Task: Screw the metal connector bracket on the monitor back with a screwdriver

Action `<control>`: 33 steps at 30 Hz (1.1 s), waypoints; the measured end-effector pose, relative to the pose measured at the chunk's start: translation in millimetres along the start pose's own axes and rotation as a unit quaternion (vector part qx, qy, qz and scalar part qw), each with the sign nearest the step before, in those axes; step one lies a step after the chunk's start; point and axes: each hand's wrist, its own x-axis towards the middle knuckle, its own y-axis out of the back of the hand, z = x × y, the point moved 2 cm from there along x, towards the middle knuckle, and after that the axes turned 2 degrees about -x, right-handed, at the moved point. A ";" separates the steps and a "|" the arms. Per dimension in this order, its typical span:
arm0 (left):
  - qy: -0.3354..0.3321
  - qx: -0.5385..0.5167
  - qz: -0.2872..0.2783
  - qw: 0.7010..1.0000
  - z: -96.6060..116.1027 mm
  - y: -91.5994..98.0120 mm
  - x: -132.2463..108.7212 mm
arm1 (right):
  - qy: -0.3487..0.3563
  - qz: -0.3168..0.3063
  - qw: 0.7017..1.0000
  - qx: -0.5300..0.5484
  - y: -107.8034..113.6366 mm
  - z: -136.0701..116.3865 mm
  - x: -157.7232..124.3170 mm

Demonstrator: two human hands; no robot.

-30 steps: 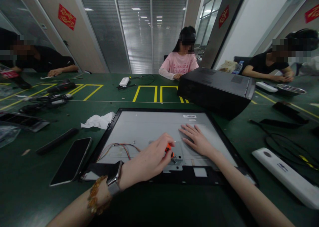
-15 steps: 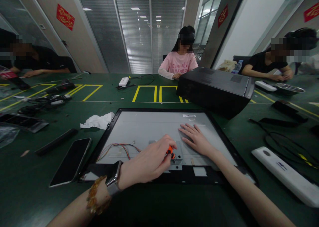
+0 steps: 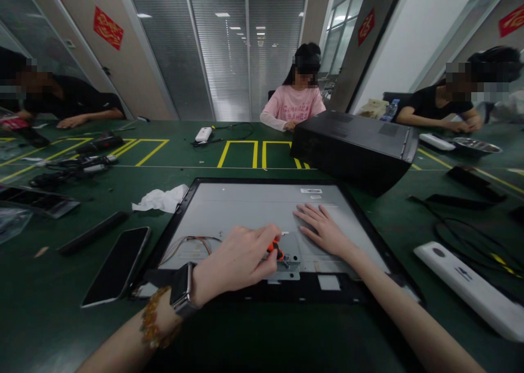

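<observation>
My left hand (image 3: 245, 256) is closed round an orange and black screwdriver (image 3: 275, 248), its tip down at a metal bracket (image 3: 292, 266). The bracket sits near the front edge of a grey metal display panel (image 3: 237, 204) with a black frame, lying flat on the table. My right hand (image 3: 323, 228) rests flat on the panel, fingers spread, to the right of the bracket. Thin coloured wires (image 3: 184, 241) run across the panel's left part and pass behind my left hand. Most of the screwdriver's handle is hidden in my fingers.
A large black casing (image 3: 352, 149) stands beyond the panel's right corner. Left of the panel lie a phone (image 3: 117, 266), a black bar (image 3: 94, 233) and crumpled tissue (image 3: 161, 198). A white device (image 3: 469, 288) and cables lie right. Several people sit round the green table (image 3: 229, 335).
My left hand and the screwdriver have shifted slightly left, and the screwdriver now leans more to the left. My right hand stays put. At far left, a person's hand has moved right.
</observation>
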 end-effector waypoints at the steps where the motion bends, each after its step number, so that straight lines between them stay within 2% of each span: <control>1: 0.002 -0.008 -0.003 1.000 0.3 -0.8 0.0 | 0.000 0.000 1.000 -0.001 -0.1 0.0 0.0; 6: 0.009 -0.038 0.015 0.999 -2.1 -7.4 0.5 | -0.004 -0.003 1.000 -0.008 1.6 -2.0 0.3; 10: -0.014 -0.062 0.040 0.997 -1.5 -7.2 1.1 | -0.003 -0.003 1.000 -0.007 3.5 -3.4 0.4; 13: -0.025 -0.145 0.043 0.988 2.5 -6.2 2.1 | -0.003 0.001 1.000 -0.006 3.3 -3.3 0.3; 17: -0.033 -0.280 0.016 0.959 8.1 -7.5 3.5 | -0.006 0.001 1.000 -0.008 2.1 -2.8 0.4; 21: -0.014 -0.312 -0.025 0.950 9.0 -5.4 2.4 | -0.006 -0.001 1.000 -0.012 1.2 -2.5 0.7; 24: -0.005 -0.323 -0.051 0.945 8.1 -1.5 1.1 | -0.004 -0.002 1.000 -0.013 1.3 -2.7 0.4; 26: 0.003 -0.319 -0.043 0.947 6.3 -0.8 1.3 | -0.004 -0.003 1.000 -0.012 1.9 -3.1 0.1; 29: 0.009 -0.282 -0.007 0.959 2.2 -5.2 2.6 | -0.004 -0.006 1.000 -0.012 2.9 -3.7 0.0; 33: -0.032 -0.165 0.059 0.984 -3.3 -14.5 3.1 | -0.004 -0.006 1.000 -0.012 3.4 -3.8 0.3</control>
